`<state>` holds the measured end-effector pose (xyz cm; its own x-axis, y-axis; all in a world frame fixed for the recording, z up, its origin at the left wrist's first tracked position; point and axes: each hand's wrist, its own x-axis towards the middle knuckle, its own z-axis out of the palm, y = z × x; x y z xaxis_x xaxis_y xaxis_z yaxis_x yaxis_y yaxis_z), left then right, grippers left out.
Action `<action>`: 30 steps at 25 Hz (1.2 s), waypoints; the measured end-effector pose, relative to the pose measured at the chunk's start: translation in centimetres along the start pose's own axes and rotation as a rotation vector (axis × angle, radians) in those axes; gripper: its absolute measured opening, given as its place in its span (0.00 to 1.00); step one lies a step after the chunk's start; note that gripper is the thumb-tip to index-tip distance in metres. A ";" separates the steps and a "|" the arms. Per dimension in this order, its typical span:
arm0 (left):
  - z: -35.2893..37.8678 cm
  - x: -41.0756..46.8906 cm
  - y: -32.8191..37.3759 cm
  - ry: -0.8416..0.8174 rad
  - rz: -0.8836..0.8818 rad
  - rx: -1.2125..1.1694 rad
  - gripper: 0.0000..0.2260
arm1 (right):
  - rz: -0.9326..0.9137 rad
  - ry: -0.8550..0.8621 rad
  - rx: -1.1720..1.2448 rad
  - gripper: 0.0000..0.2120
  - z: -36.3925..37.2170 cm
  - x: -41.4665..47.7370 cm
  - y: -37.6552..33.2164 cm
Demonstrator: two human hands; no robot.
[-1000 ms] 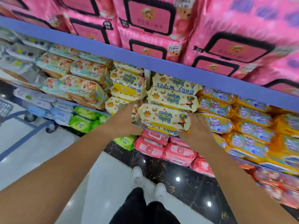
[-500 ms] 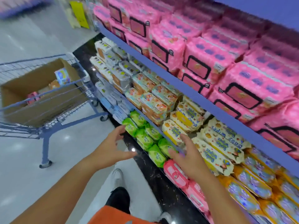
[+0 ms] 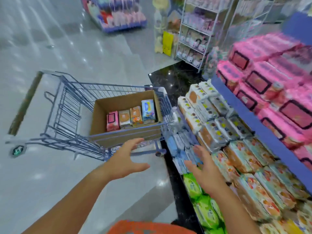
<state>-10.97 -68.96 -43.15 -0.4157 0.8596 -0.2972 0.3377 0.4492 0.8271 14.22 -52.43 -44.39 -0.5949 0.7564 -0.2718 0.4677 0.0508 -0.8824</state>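
Observation:
My left hand (image 3: 125, 160) is stretched out with spread fingers and holds nothing, just short of the near end of a blue wire shopping cart (image 3: 70, 115). My right hand (image 3: 203, 168) is also spread and empty, hovering in front of the lower shelf of wipes packs (image 3: 236, 159). A cardboard box (image 3: 103, 119) sits in the cart. Several packs stand in a row inside it: a pink one (image 3: 112, 121), two orange-brown ones (image 3: 125, 119) and a blue one (image 3: 148, 111).
Store shelving (image 3: 244, 105) runs along the right, with big pink packages (image 3: 270, 81) on top, green packs (image 3: 206, 210) low near me. A white wire rack (image 3: 194, 41) and a far display (image 3: 118, 16) stand across the glossy floor (image 3: 50, 183).
A second ago both hands held a yellow Baby Wipes pack at the shelf. They let go, and my view swung left toward the cart, with both hands now empty and spread.

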 end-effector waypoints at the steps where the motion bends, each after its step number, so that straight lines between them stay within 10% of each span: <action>1: -1.9 1.4 -0.8 0.028 -0.024 -0.010 0.46 | -0.009 -0.035 -0.019 0.30 1.3 2.4 -1.3; 5: -8.1 8.0 -4.6 0.138 -0.127 -0.052 0.42 | -0.017 -0.178 -0.065 0.51 5.8 13.7 -4.5; 20: -17.9 34.2 -19.6 0.342 -0.731 -0.434 0.40 | 0.237 -0.610 -0.095 0.36 25.7 49.8 -4.9; 30: -15.8 45.1 -38.0 0.514 -1.219 -0.950 0.26 | 1.179 -0.144 0.585 0.13 42.9 55.2 5.1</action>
<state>-55.89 -51.15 -80.45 -0.3196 -0.1279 -0.9389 -0.9164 0.2938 0.2719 -44.24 -38.40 -80.34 -0.1097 0.0758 -0.9911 0.4217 -0.8993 -0.1154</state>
